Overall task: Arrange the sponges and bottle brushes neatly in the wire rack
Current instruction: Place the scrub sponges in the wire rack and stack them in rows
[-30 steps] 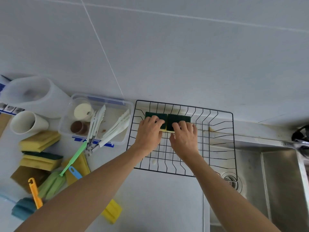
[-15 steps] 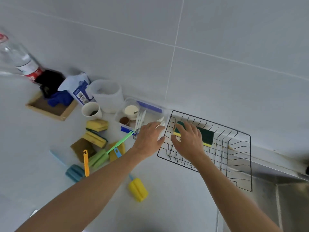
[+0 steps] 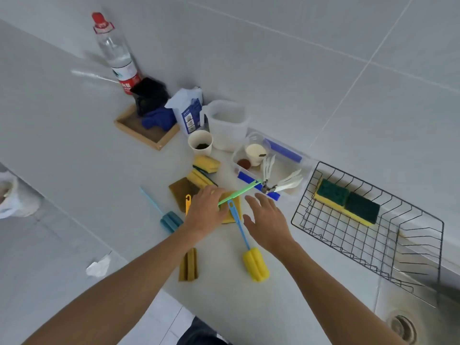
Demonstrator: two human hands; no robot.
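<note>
The black wire rack [image 3: 368, 247] stands at the right with two green-topped yellow sponges [image 3: 347, 201] side by side at its far wall. Left of it lie loose yellow sponges [image 3: 206, 164] and several bottle brushes: a green-handled one [image 3: 240, 192], a yellow-headed one with a blue handle [image 3: 255, 263], a blue one [image 3: 170, 221] and an olive-headed one [image 3: 188, 263]. My left hand [image 3: 205, 207] rests palm down over the pile, covering the green brush's head; whether it grips anything is hidden. My right hand [image 3: 267, 221] hovers open beside the blue handle.
A clear plastic box [image 3: 270, 168] of white utensils sits between pile and rack. Behind it stand a white jug [image 3: 230, 125], a paper cup [image 3: 200, 143], a wooden tray [image 3: 146, 130] and a bottle [image 3: 117, 56]. The sink drain [image 3: 403, 328] lies at lower right.
Both hands left the two sponges in the rack and moved left to the pile of brushes and sponges. The camera view swung left with them.
</note>
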